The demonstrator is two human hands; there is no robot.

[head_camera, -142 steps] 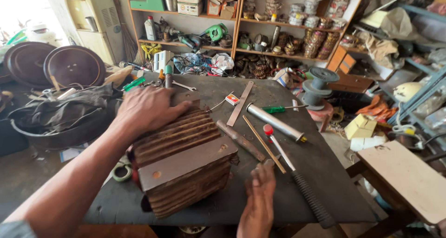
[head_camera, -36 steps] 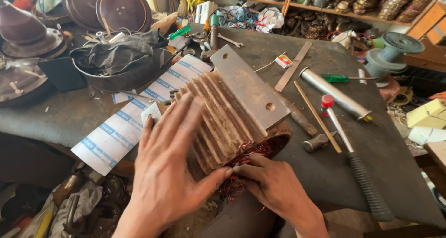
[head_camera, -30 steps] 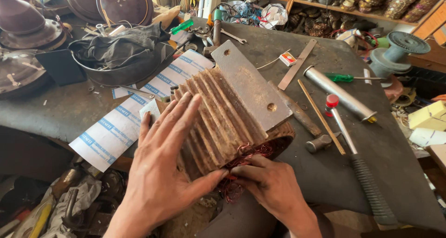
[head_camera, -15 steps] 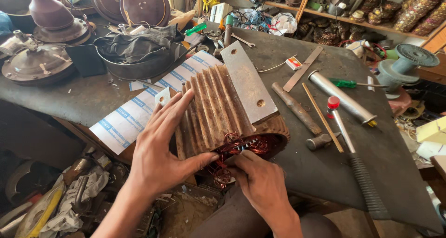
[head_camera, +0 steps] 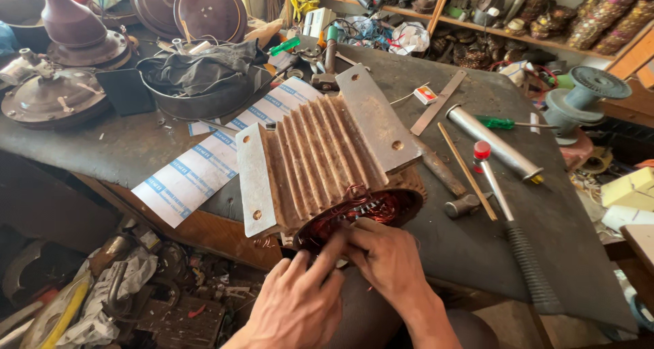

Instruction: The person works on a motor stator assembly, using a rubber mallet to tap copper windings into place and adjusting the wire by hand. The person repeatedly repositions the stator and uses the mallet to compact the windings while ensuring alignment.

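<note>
Motor housing (head_camera: 327, 162): left hand (head_camera: 296, 305) has slid off its fins, joining right hand (head_camera: 388, 260), fingers loosely spread at the copper windings (head_camera: 361, 209).

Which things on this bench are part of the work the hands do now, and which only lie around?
In the work:
- left hand
- right hand
- finned motor housing
- copper windings at its open end, where both hands' fingers are

Lying about:
- hammer
- metal tube
- green screwdriver
- striped paper sheet
- wire spool
- pan with dark cloth
</note>
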